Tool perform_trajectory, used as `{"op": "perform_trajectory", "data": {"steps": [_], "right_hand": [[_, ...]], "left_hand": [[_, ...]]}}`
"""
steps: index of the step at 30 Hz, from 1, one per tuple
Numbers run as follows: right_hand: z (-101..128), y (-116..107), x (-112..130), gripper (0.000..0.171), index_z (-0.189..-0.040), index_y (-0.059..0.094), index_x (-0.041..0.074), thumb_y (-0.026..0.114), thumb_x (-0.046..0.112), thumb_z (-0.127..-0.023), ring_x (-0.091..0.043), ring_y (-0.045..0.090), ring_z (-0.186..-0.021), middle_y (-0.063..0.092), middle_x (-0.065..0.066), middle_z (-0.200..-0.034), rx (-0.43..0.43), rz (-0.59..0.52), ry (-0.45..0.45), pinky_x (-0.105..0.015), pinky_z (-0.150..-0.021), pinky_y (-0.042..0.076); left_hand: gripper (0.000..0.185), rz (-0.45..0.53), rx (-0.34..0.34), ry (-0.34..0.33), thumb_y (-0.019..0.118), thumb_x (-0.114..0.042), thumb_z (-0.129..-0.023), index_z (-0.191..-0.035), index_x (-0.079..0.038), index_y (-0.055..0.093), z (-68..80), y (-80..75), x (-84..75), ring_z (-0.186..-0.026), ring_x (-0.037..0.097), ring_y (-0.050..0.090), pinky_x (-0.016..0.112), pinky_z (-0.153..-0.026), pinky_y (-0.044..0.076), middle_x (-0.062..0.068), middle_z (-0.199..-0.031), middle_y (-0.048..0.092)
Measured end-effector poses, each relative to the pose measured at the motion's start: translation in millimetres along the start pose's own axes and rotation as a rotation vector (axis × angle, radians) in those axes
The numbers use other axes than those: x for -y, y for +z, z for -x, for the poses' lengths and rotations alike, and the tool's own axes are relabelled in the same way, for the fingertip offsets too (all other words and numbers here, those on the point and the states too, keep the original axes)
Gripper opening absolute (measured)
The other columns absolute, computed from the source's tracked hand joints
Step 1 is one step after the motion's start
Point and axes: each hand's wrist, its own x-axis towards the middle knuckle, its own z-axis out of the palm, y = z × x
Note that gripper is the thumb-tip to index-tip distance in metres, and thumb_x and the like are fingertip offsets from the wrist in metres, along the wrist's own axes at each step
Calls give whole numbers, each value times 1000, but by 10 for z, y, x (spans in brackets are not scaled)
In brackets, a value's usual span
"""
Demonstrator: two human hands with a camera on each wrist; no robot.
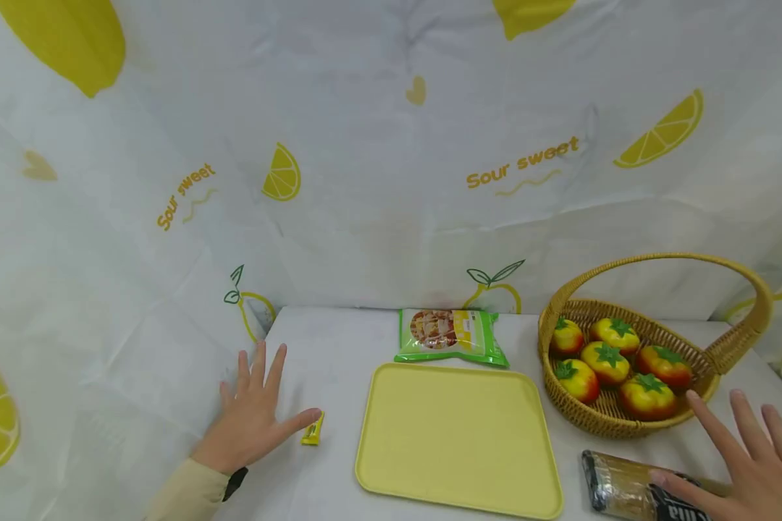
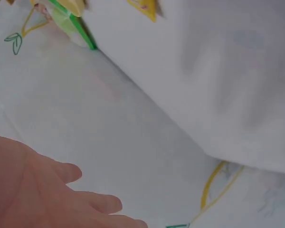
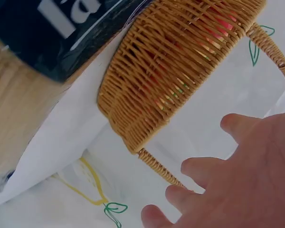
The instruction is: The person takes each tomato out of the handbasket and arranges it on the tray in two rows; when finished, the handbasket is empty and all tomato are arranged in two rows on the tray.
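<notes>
My left hand (image 1: 250,420) is held with fingers spread at the left end of the table, its thumb close to a small yellow packet (image 1: 313,428). Nothing is in that hand; the left wrist view shows the bare palm (image 2: 33,190). On the right, my right hand (image 1: 752,463) spreads its fingers above a clear-wrapped pack with a dark label (image 1: 625,481), partly hiding it. Just beyond those fingers stands a wicker basket (image 1: 583,416) with a tall handle, holding several red-and-yellow tomato-like fruits (image 1: 606,363). The right palm (image 3: 242,180) shows nothing held.
A pale yellow rectangular tray (image 1: 459,438) lies at the middle of the white table (image 1: 274,492). Behind it is a green-edged food bag (image 1: 450,336). A lemon-print cloth (image 1: 365,239) hangs along the back and left.
</notes>
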Motion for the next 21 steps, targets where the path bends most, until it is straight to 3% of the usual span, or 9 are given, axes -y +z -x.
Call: {"op": "perform_trajectory", "data": {"steps": [5,9,12,16,21], "right_hand": [[-102,-119,58,139,-173,-6,16,71,86,-80,-74,6,-150,-12,-41,-170,-25,-26,-61,-95,-109,10],[-229,-208,71,133,-174,4,12,74,80,-84,-74,14,-145,-3,-44,-170,-62,-64,-128,-93,-106,17],[-347,-263,87,126,-172,17,5,74,78,-86,-74,18,-143,3,-43,-171,-62,-82,-178,-93,-102,23],[-457,-332,128,114,-166,31,-1,69,76,-92,-74,26,-136,12,-43,-170,-10,-102,-208,-93,-98,28],[-533,-416,159,107,-165,33,-3,64,73,-97,-76,32,-130,23,-48,-162,74,-147,-214,-92,-100,30]], "left_hand": [[111,288,125,-16,60,-72,-101,-175,-23,-7,-117,129,-214,-167,47,-13,85,-124,7,12,-182,-15],[106,451,184,23,59,-66,-104,-175,-18,-4,-291,274,-453,-170,37,-2,68,-135,13,11,-183,-5],[98,495,179,31,58,-59,-108,-175,-14,3,-404,391,-620,-168,39,17,64,-134,24,15,-182,9],[86,550,186,-36,57,-46,-111,-174,-9,11,-519,506,-782,-154,46,45,65,-126,40,25,-176,22],[77,562,212,-133,57,-38,-112,-171,-3,23,-601,594,-906,-146,47,54,65,-119,47,31,-164,42]]}}
